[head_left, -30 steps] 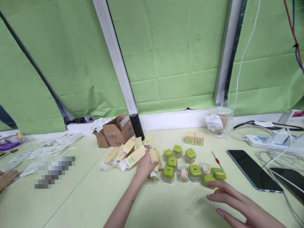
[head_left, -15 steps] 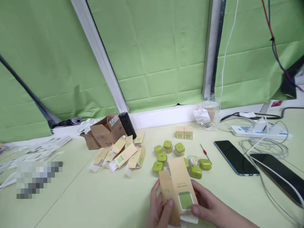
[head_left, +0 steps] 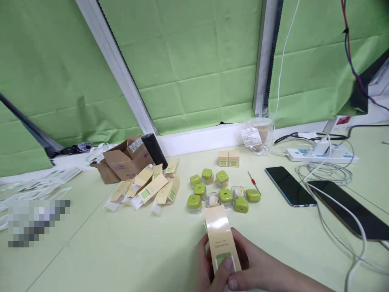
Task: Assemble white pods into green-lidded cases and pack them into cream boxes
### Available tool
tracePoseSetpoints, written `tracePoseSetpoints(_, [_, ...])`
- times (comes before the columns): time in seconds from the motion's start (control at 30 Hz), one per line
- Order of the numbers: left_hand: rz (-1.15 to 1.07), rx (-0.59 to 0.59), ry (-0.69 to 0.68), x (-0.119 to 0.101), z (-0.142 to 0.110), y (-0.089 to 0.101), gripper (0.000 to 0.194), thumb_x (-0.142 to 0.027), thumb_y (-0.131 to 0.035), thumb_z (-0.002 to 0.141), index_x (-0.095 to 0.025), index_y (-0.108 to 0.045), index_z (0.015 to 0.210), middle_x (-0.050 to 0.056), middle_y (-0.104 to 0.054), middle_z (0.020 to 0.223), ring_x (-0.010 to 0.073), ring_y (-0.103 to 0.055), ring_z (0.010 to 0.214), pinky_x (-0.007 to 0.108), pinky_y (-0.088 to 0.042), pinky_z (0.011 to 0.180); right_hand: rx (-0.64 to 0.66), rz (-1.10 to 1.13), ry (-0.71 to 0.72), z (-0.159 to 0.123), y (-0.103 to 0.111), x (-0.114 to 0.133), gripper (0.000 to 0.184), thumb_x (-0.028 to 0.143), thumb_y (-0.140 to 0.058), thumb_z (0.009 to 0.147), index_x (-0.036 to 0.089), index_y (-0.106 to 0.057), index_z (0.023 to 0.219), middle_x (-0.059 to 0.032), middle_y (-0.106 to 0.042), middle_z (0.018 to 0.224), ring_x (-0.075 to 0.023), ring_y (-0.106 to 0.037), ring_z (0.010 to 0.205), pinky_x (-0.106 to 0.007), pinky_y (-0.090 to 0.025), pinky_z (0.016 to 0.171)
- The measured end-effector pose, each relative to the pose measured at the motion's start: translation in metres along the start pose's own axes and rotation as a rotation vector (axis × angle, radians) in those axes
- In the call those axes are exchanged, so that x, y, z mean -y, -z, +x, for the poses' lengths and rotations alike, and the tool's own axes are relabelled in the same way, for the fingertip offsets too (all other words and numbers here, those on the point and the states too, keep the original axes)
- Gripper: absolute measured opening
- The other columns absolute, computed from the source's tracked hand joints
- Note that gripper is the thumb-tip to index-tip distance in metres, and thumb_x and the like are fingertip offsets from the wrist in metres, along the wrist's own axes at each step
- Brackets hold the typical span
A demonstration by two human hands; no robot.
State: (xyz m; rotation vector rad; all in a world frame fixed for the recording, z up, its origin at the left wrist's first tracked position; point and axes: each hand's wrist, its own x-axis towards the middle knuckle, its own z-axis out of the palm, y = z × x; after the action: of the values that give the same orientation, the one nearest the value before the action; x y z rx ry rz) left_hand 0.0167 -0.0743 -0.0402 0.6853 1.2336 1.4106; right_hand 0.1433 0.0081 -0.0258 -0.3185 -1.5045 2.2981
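Note:
Both my hands grip one flat tan cardboard carton [head_left: 219, 231] with a green window, held upright near the bottom edge. My left hand [head_left: 206, 267] wraps its left side, thumb on the green window. My right hand [head_left: 258, 269] clasps the right side, fingers curled. Just beyond the carton sits a cluster of several small clear jars with green lids [head_left: 219, 194]. A pile of flat tan cartons [head_left: 146, 188] lies to the left of the jars.
An open brown box [head_left: 121, 164] and a black cylinder [head_left: 154, 150] stand behind the pile. Two folded tan boxes [head_left: 228, 158], a red-handled tool [head_left: 253, 181], a plastic cup [head_left: 258, 135], two phones [head_left: 290, 185], a power strip [head_left: 322, 154] and cables lie to the right. White sheets [head_left: 36, 186] lie at far left.
My left hand took a carton from the pile and brought it toward me; my right hand joined it. The carton now stands narrower, more edge-on. The view shifted right.

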Motion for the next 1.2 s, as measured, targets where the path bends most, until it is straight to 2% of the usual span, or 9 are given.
tracePoseSetpoints(0.1, [-0.038,-0.077,0.014,0.001,0.001,0.011,0.081,-0.045,-0.075,0.064,-0.019,-0.036,0.130,0.014,-0.068,0.109,0.0319,-0.064,0.100,0.037,-0.051,0.080,-0.075,-0.121,-0.004,0.000,0.002,-0.007,0.073,0.042,-0.080,0.061,0.026,-0.041,0.120,-0.0017,-0.056,0.099,-0.0201,-0.059,0.087,-0.036,-0.047,0.083])
tracePoseSetpoints(0.2, [-0.159,-0.201,0.084,0.001,0.003,0.030,0.085,-0.045,-0.077,0.058,-0.020,-0.040,0.130,0.010,-0.071,0.103,0.0320,-0.063,0.101,0.036,-0.052,0.077,-0.166,-0.482,-0.060,-0.001,0.006,-0.012,0.092,0.043,-0.081,0.058,0.028,-0.030,0.133,-0.0030,-0.052,0.102,-0.0189,-0.056,0.081,-0.033,-0.048,0.075])
tracePoseSetpoints(0.3, [-0.304,-0.256,0.138,-0.002,0.007,0.041,0.076,-0.049,-0.071,0.063,-0.018,-0.046,0.129,0.009,-0.071,0.104,0.0315,-0.062,0.104,0.036,-0.052,0.077,-0.072,-0.821,0.065,-0.002,0.011,-0.015,0.090,0.042,-0.080,0.061,0.029,-0.031,0.136,-0.0091,-0.049,0.117,-0.0242,-0.055,0.096,-0.037,-0.048,0.083])
tracePoseSetpoints(0.4, [-0.351,-0.234,0.165,-0.006,0.012,0.036,0.071,-0.049,-0.069,0.068,-0.016,-0.047,0.128,0.011,-0.069,0.107,0.0304,-0.064,0.100,0.038,-0.051,0.080,-0.039,-1.005,0.238,-0.004,0.016,-0.018,0.074,0.045,-0.072,0.072,0.028,-0.037,0.135,-0.0123,-0.048,0.123,-0.0264,-0.053,0.110,-0.037,-0.046,0.090])
tracePoseSetpoints(0.6, [-0.286,-0.161,0.174,-0.012,0.021,0.018,0.072,-0.044,-0.066,0.075,-0.019,-0.034,0.134,0.011,-0.068,0.106,0.0271,-0.067,0.092,0.035,-0.051,0.075,-0.090,-1.331,0.401,-0.006,0.028,-0.023,0.064,0.056,-0.068,0.072,0.034,-0.050,0.130,-0.0126,-0.054,0.121,-0.0273,-0.058,0.099,-0.039,-0.050,0.083])
tracePoseSetpoints(0.77, [-0.206,-0.193,0.163,-0.009,0.022,0.016,0.066,-0.048,-0.065,0.075,-0.021,-0.038,0.129,0.010,-0.067,0.107,0.0257,-0.067,0.091,0.031,-0.052,0.068,-0.042,-1.523,0.401,-0.007,0.027,-0.014,0.062,0.058,-0.061,0.077,0.034,-0.048,0.133,-0.0132,-0.061,0.115,-0.0290,-0.062,0.094,-0.038,-0.051,0.076])
tracePoseSetpoints(0.9, [-0.106,-0.264,0.134,-0.006,0.021,0.013,0.063,-0.051,-0.063,0.074,-0.019,-0.041,0.124,0.010,-0.068,0.105,0.0250,-0.067,0.088,0.030,-0.052,0.066,0.086,-1.660,0.571,-0.006,0.019,-0.009,0.045,0.035,-0.055,0.090,0.037,-0.045,0.135,-0.0053,-0.067,0.109,-0.0221,-0.063,0.093,-0.032,-0.050,0.080])
tracePoseSetpoints(1.07, [-0.068,-0.314,0.062,-0.008,0.019,0.010,0.064,-0.048,-0.065,0.073,-0.018,-0.041,0.124,0.010,-0.069,0.104,0.0258,-0.065,0.095,0.032,-0.051,0.077,0.170,-1.737,0.757,-0.004,0.014,-0.011,0.037,0.030,-0.046,0.096,0.015,-0.050,0.130,-0.0074,-0.070,0.104,-0.0181,-0.060,0.101,-0.029,-0.045,0.090])
tracePoseSetpoints(1.2, [-0.075,-0.230,0.020,-0.008,0.016,0.011,0.067,-0.046,-0.065,0.073,-0.016,-0.037,0.127,0.011,-0.068,0.105,0.0261,-0.064,0.098,0.035,-0.050,0.082,0.137,-1.660,0.660,-0.004,0.009,-0.008,0.037,0.035,-0.039,0.098,0.012,-0.055,0.123,-0.0087,-0.069,0.107,-0.0187,-0.063,0.094,-0.029,-0.048,0.084])
